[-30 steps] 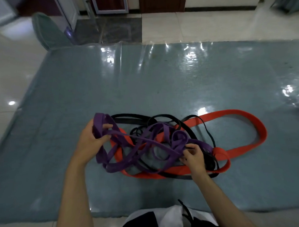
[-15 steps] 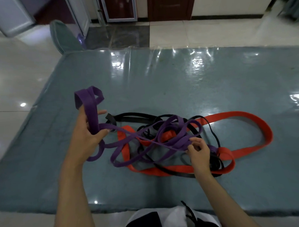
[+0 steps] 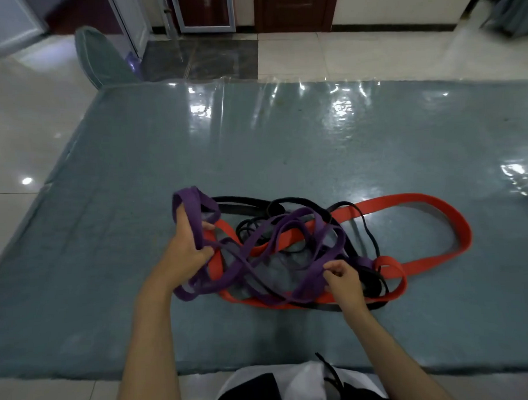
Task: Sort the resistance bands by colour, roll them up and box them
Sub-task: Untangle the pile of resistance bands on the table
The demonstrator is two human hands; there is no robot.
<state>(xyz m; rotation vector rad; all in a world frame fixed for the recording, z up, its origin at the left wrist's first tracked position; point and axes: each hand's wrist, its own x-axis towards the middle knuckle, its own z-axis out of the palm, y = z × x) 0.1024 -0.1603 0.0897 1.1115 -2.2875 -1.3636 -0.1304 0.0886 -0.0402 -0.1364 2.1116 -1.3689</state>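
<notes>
1. Table [image 3: 284, 144]: wide top under grey-green cloth and a glossy clear cover; bears all bands near its front edge.
2. Red band [image 3: 438, 210]: the longest loop, lying flat, reaching far right and passing under the tangle at centre.
3. Purple band [image 3: 291, 226]: several coils draped over the red and black ones; its left end is lifted clear of the cloth.
4. Black bands [image 3: 250, 200]: thin loops, threaded through the heap, partly hidden.
5. Left hand [image 3: 188, 251]: closed around the raised purple loop, thumb pressing it.
6. Right hand [image 3: 343, 279]: fingertips pinched on a purple strand at the heap's near right side.
</notes>
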